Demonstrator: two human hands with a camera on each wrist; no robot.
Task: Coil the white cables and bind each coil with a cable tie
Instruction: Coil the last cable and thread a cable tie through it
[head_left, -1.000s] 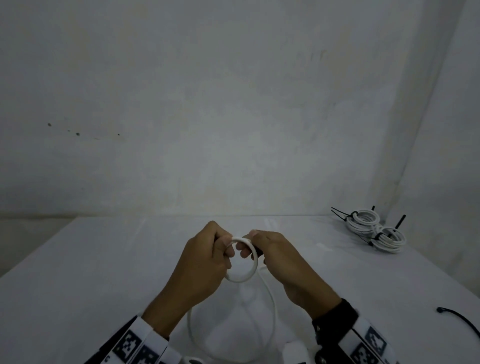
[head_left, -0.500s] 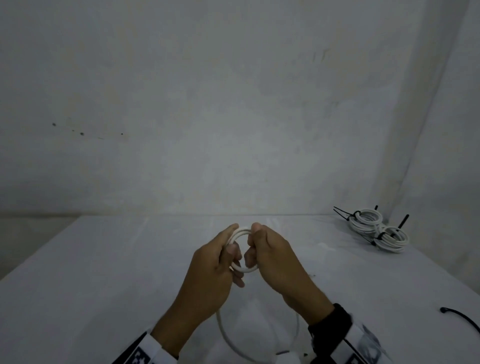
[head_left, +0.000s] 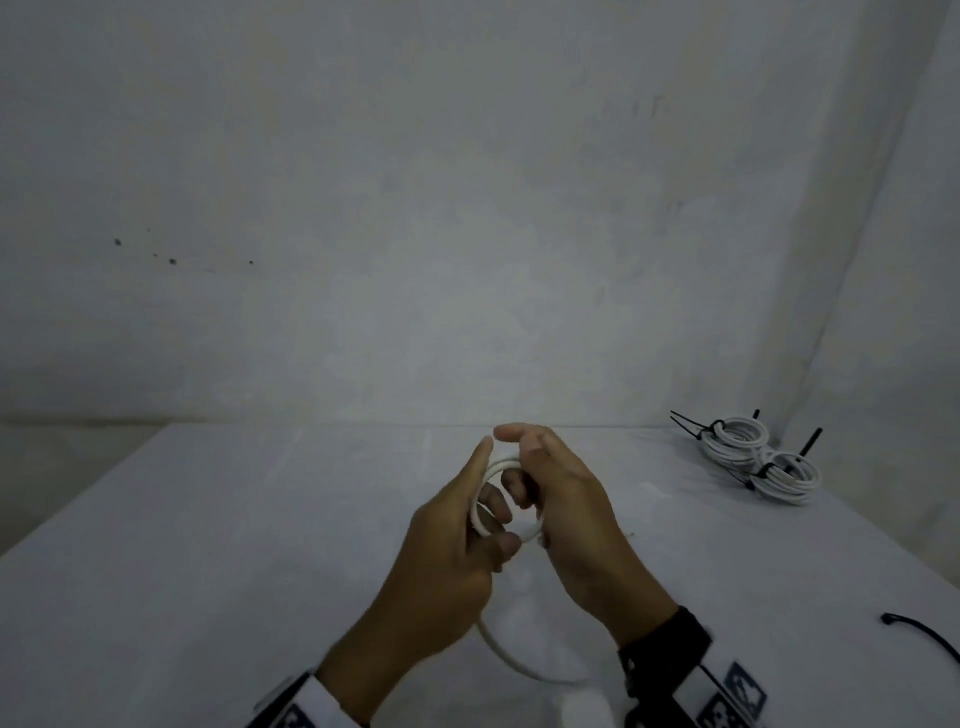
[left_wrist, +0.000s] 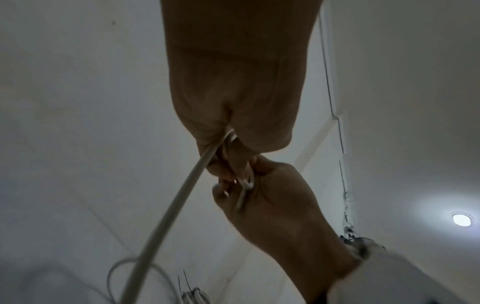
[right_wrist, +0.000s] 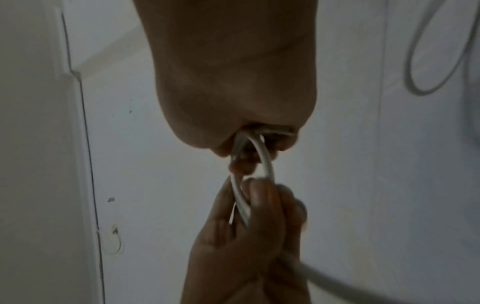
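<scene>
Both hands hold a small coil of white cable (head_left: 497, 464) above the middle of the white table (head_left: 208, 545). My left hand (head_left: 462, 530) grips the coil's left side, thumb along its top. My right hand (head_left: 550, 493) curls round the coil's right side, its forefinger lifted over the top. A loose length of the white cable (head_left: 506, 654) trails from under the left hand towards the near edge. In the left wrist view the cable (left_wrist: 179, 195) runs out of the left palm. The right wrist view shows two turns of the coil (right_wrist: 262, 162) between the hands.
Two bound white coils (head_left: 753, 457) with black ties lie at the table's far right corner. A loose black cable tie (head_left: 930, 636) lies at the right edge. A plain wall rises behind the table.
The loop has grown into a double turn and the hands have closed together over it. The loose cable on the table has shortened towards the hands.
</scene>
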